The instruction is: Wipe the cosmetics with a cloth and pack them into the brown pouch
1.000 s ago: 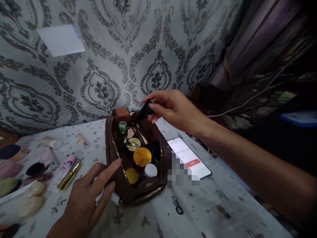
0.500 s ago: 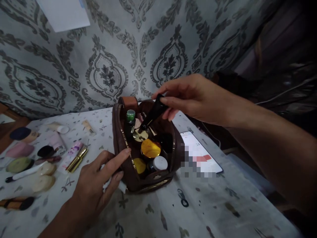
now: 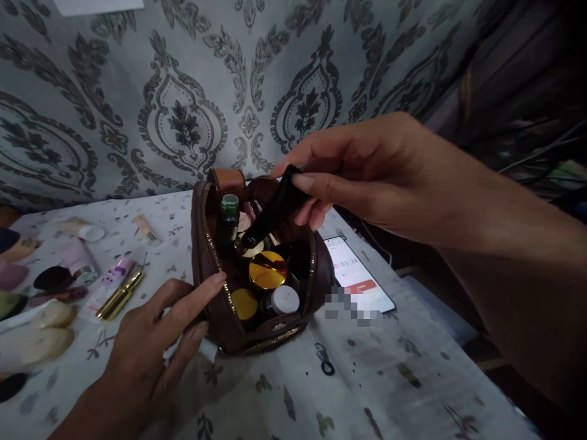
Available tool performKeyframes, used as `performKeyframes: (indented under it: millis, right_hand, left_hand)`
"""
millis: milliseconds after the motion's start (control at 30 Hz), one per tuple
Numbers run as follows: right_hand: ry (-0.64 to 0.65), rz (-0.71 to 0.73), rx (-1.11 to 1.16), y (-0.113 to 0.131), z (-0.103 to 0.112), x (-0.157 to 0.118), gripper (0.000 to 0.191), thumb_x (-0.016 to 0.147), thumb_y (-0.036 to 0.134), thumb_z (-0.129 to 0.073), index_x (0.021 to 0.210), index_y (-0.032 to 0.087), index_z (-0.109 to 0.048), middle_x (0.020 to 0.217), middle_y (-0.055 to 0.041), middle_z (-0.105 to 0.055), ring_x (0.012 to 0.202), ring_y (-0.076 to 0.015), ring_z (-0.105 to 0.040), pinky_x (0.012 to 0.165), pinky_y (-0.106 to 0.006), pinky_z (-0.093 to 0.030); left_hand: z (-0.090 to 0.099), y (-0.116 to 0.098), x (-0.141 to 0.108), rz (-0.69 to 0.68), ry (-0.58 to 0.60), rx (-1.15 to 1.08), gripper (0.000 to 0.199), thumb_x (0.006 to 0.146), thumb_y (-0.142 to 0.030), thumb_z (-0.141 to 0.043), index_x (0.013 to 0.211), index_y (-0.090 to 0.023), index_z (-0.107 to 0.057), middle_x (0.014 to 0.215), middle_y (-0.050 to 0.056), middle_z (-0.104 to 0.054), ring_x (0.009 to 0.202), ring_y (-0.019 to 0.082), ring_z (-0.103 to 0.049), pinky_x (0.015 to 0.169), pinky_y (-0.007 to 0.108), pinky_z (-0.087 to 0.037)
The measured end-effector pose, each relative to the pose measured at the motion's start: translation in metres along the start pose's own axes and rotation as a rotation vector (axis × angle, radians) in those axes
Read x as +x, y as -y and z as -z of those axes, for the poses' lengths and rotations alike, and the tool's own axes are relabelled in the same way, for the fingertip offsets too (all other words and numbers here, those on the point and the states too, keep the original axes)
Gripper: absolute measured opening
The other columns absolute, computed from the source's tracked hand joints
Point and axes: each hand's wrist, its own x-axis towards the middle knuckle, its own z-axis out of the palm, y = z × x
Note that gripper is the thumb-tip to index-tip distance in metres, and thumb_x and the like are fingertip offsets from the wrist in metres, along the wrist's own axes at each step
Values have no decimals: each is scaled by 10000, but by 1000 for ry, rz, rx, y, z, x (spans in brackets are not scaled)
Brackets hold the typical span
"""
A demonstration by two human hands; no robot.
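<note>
Damask-patterned backdrop [image 3: 183, 116] across the top, floral-covered counter [image 3: 247, 409] below, and mid-frame sits the open brown cosmetic bag [image 3: 199, 226]! Right hand [image 3: 385, 177], narrow grip, pinches a black tube [image 3: 270, 211] by its upper end; it slants down-left into the bag, lower end by the green-capped bottle [image 3: 229, 211]. Contact down there? Can't tell. Left hand [image 3: 147, 336], fingers loosely spread, index on the zipped rim: light pressure should steady that wall. Best handling, I'd say: firm pinch, gentle angle, no knocking the amber-lidded jar [image 3: 268, 269].
</note>
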Motion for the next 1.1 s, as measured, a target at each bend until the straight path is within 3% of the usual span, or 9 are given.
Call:
performKeyframes:
  millis: [133, 233, 333, 533, 767, 900, 1100]
  right_hand:
    - [14, -53, 13, 8, 3, -8, 174, 953, 243, -577, 1071, 228, -704, 754, 53, -728, 714, -100, -705, 619, -210, -565]
    - [53, -51, 44, 10, 3, -11, 173, 951, 224, -575, 1067, 236, -702, 759, 63, -726, 677, -85, -704, 609, -205, -576]
    - [130, -43, 92, 11, 1, -10, 160, 945, 203, -574, 1028, 248, -703, 733, 76, -716, 641, -72, -697, 578, -189, -573]
    - [286, -67, 92, 12, -9, -6, 161, 938, 326, -590, 1037, 288, -711, 787, 79, -715, 677, -76, -679, 588, -202, -544]
    - [394, 5, -58, 13, -30, -8, 182, 969, 188, -514, 911, 210, -684, 624, 46, -558, 577, -79, -536, 517, -213, -404]
    - [365, 27, -124, 12, -38, -13, 174, 970, 187, -504, 843, 203, -623, 631, 40, -510, 567, -87, -434, 522, -236, -337]
    - [379, 83, -136, 5, -41, -14, 149, 946, 165, -507, 832, 178, -602, 681, 33, -507, 642, -95, -450, 587, -234, -324]
  left_hand:
    - [0, -1, -1, 22, 19, -4, 495, 994, -187, -404, 1474, -309, -404, 864, -6, -537, 652, 103, -567, 529, 198, -458]
    - [0, -3, -1, 46, 18, -27, 482, 996, -190, -400, 1464, -305, -416, 891, 1, -542, 660, 106, -567, 534, 205, -462]
    - [1, -4, 0, 58, 18, -29, 477, 992, -175, -408, 1453, -296, -431, 910, 2, -535, 678, 102, -569, 550, 199, -466]
    - [3, -3, 0, 55, 53, -12, 497, 981, -172, -432, 1463, -292, -418, 905, -1, -541, 685, 104, -564, 575, 203, -464]
    - [1, -2, -3, 73, 45, -42, 524, 979, -175, -437, 1478, -329, -397, 901, 3, -544, 680, 116, -552, 565, 228, -469]
    - [0, 0, -1, 32, 27, -35, 513, 992, -198, -420, 1489, -320, -382, 892, 4, -534, 681, 119, -557, 556, 237, -475]
    - [2, -1, 0, 31, 54, -10, 516, 997, -213, -421, 1499, -310, -356, 870, 3, -510, 663, 119, -543, 550, 239, -468]
